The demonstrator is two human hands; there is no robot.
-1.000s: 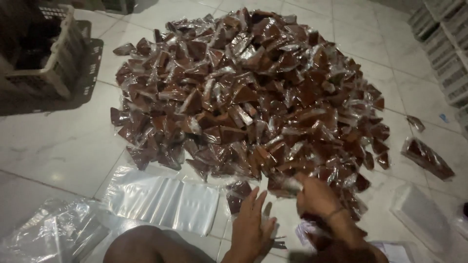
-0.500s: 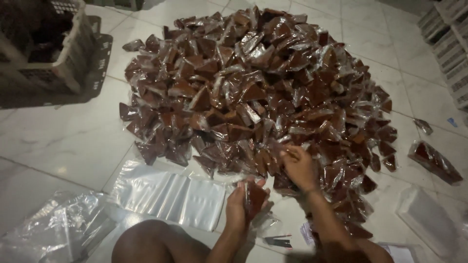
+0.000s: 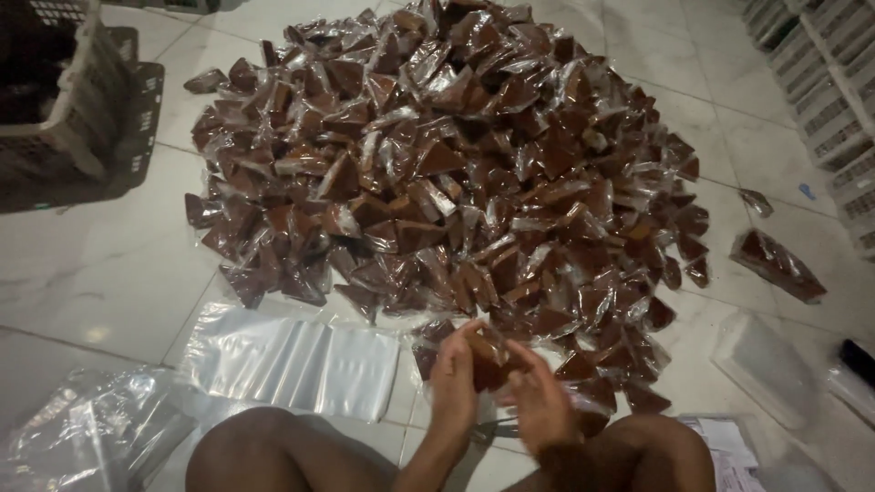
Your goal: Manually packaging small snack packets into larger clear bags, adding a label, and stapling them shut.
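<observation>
**Brown packets gathered at the near edge of the heap**

A small stack of brown triangular packets [image 3: 486, 351] is held between both hands, just at the near edge of the large pile of packets [image 3: 456, 155] spread on the tiled floor [image 3: 100, 273]. The left hand [image 3: 454, 378] is closed around the stack's left side; the right hand [image 3: 540, 401] is pressed against its right side — how firmly the fingers grip cannot quite be made out. Flat clear bags [image 3: 292, 360] are laid just left of the hands, and a dark crate [image 3: 64, 100] is seen far left.
</observation>
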